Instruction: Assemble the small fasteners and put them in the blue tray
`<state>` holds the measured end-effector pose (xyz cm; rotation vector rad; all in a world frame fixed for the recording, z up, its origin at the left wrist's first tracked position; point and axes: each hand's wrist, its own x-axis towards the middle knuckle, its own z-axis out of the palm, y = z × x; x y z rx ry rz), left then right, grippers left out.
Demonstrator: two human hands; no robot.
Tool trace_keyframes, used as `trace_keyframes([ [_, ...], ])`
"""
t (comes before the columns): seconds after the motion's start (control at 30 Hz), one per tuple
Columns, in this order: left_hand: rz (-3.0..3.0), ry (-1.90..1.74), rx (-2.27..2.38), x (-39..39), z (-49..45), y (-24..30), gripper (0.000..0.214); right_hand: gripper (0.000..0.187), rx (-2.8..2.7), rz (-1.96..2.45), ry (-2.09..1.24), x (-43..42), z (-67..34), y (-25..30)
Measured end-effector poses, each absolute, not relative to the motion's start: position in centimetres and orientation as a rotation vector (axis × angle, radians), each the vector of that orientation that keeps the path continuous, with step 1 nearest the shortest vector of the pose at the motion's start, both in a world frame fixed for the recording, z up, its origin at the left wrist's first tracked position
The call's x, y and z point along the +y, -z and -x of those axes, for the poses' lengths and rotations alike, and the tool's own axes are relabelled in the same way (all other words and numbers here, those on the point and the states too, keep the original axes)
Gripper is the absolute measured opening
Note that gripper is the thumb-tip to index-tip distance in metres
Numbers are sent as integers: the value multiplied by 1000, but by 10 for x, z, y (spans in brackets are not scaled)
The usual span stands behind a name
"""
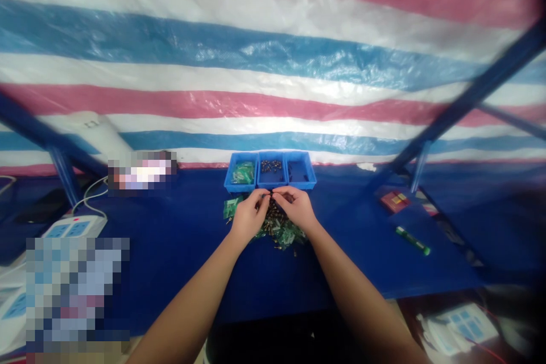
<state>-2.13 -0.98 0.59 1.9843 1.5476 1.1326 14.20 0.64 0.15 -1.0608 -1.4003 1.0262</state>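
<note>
My left hand [251,213] and my right hand [295,207] meet fingertip to fingertip, both pinched closed. Between them shows a tiny dark part [271,193], too small to name. Below the fingers lies a pile of small brass-coloured and dark parts [273,219], mixed with green pieces [289,234] that look like small circuit boards. Just beyond the hands stand three blue bins in a row. The left bin [241,187] holds green pieces, the middle bin [272,182] small brass-and-dark parts, and the right bin [301,185] a few dark bits.
A green piece [231,208] lies left of the pile. On the right of the blue table [170,273] are a red box [394,201] and a green tube-like item [412,240]. A power strip [77,228] with cables sits left. Blue metal bars [460,99] slant at both sides.
</note>
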Motion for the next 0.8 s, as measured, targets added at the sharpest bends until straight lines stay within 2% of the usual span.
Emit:
trace_keyframes([
  [0.8, -1999, -1108, 1563, -12, 22, -11, 27, 24, -1418, 1051, -1032, 4, -141, -4],
])
